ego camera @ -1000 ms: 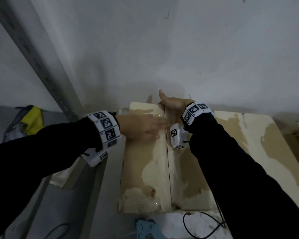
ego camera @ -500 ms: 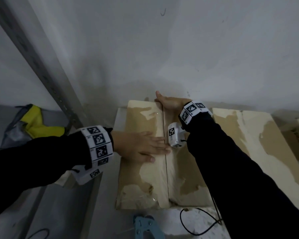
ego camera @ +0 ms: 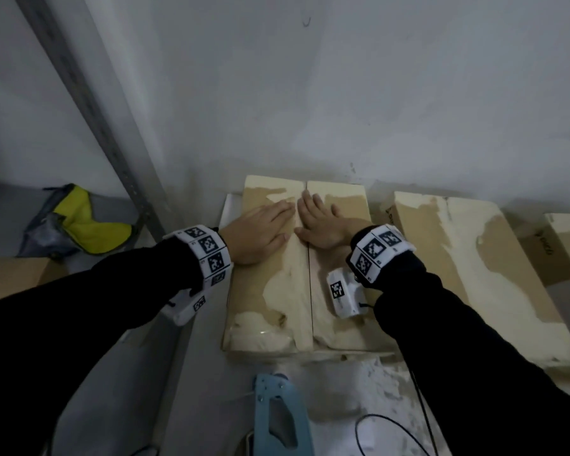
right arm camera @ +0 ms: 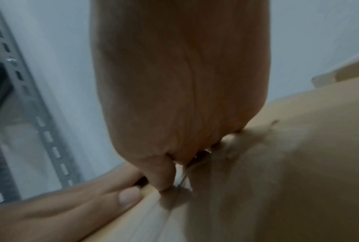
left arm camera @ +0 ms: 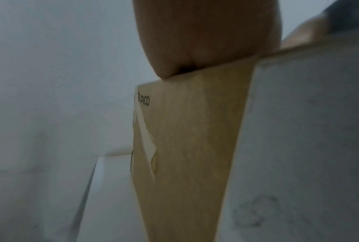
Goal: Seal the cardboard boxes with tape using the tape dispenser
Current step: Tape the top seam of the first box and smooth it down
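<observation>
Grey wall (ego camera: 310,93) behind, pale worktop (ego camera: 195,373) below, slotted metal upright (ego camera: 89,103) at far left with a yellow-grey bag (ego camera: 79,222) beside it. Left hand (ego camera: 260,232) is laid flat, fingers straight, on the left flap of the cardboard box (ego camera: 270,291); right hand (ego camera: 320,225) is laid flat the same way on the right flap, fingertips of both just beside the centre seam (ego camera: 309,284). Nothing is held by either. Seam looks closed but no fresh tape can be made out on it (old torn patches only). Flaps should be kept pressed level and butted so no gap is taped over. Tape dispenser (ego camera: 277,416) lies untouched near the front edge, close to the box; one hand is best kept on the seam while it is fetched. Second box (ego camera: 474,274) waits to the right.
</observation>
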